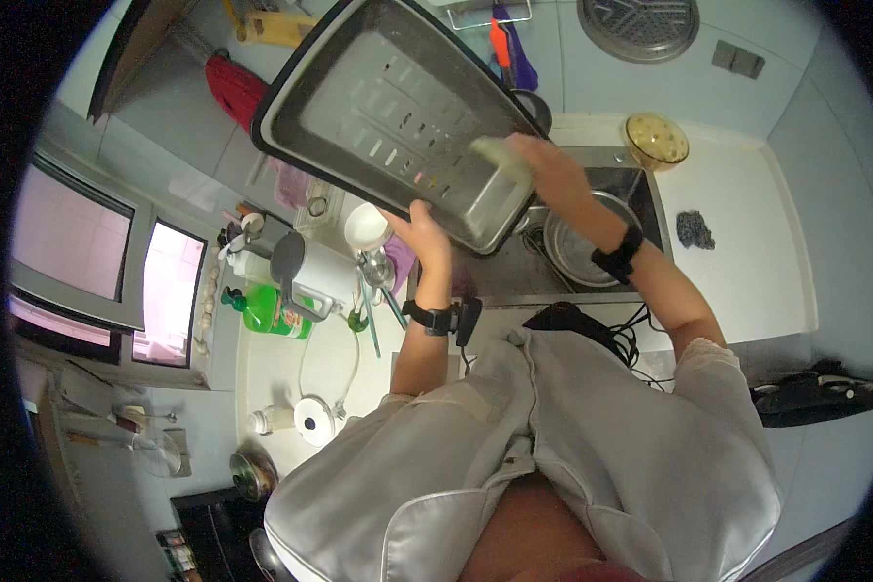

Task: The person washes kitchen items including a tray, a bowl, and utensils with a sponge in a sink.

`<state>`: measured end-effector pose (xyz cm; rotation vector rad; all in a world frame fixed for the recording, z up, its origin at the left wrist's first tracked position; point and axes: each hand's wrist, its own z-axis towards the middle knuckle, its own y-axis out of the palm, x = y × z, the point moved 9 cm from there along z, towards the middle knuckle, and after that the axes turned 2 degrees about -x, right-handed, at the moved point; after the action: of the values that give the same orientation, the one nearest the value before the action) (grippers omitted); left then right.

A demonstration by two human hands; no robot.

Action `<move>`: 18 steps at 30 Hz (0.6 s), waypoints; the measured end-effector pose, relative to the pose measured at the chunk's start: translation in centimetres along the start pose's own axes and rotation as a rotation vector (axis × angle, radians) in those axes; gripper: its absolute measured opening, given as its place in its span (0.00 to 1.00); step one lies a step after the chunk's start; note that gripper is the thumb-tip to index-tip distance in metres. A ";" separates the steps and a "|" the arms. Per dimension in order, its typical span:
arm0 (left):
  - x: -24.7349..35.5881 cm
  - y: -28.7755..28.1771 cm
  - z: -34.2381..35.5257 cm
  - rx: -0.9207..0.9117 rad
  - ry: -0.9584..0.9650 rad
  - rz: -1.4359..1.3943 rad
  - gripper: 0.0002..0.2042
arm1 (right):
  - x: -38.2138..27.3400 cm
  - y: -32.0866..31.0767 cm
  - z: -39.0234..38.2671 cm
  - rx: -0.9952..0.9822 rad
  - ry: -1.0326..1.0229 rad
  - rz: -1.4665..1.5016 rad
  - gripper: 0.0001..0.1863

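Note:
A large grey rectangular basin (344,92) with a dark rim and a slotted bottom is held up, tilted, above the counter. My left hand (419,233) grips its near edge, thumb on the rim and fingers partly hidden behind it. Inside the right end, my right hand (553,175) is closed on a pale yellowish cloth (502,160), smeared by motion, so whether it is a cloth or a sponge is unclear. Small dark and pink bits show around the slots. Just below my right wrist, a metal pot (592,238) sits on the black stove (650,209).
On the left counter stand a white kettle (315,276), a green soap bottle (267,308), a white bowl (367,228) and a white round electric base (314,420). To the right are an amber glass bowl (656,142) and a dark scouring pad (695,230). A window (170,291) is at far left.

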<state>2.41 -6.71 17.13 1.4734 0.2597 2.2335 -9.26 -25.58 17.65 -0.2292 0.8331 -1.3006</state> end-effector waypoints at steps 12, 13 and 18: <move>0.7 -1.0 0.8 0.065 -0.048 -0.050 0.28 | -8.6 4.6 -2.7 -0.165 -0.357 -0.174 0.16; 0.4 -1.1 0.9 0.056 -0.053 -0.047 0.26 | -8.2 4.4 -2.7 -0.226 -0.337 -0.187 0.17; -0.1 -1.4 1.3 -0.004 -0.044 -0.099 0.23 | -4.4 4.1 -2.0 -0.382 -0.220 -0.363 0.16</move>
<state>4.01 -5.59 17.05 1.4732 0.3077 2.1195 -7.63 -19.83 15.65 -0.8441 0.8700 -1.4100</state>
